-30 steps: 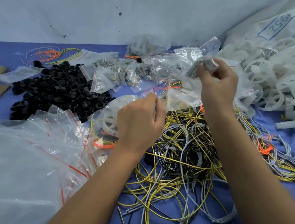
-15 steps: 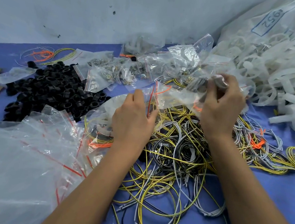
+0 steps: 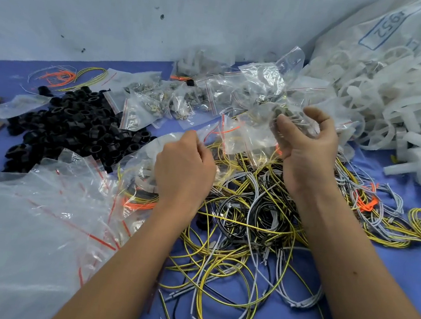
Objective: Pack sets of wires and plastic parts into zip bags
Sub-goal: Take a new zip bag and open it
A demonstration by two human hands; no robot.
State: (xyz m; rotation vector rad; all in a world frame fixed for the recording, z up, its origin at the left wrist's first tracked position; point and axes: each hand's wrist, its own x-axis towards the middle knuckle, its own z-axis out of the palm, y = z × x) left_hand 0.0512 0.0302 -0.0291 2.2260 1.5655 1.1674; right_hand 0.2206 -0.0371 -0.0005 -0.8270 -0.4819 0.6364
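A: Any writing showing?

B: "1952", boxed in blue, on the white sack point(image 3: 394, 36) behind your ribbed plastic wheels point(image 3: 399, 84).

A: And my hands?

B: Your right hand point(image 3: 309, 147) is curling round a crinkly small packet point(image 3: 293, 115); your left hand point(image 3: 184, 166) is pinching the clear zip bag point(image 3: 244, 137) above the tangled wires point(image 3: 244, 216).

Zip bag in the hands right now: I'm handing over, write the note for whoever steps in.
Left hand pinches the mouth of an open zip bag. Right hand grips a small packet of metal parts beside that mouth, not yet inside. Wires lie tangled below the hands, black rings to the left, white plastic parts to the right, empty bags near left. Left: insert packet, add the remaining parts, seal.
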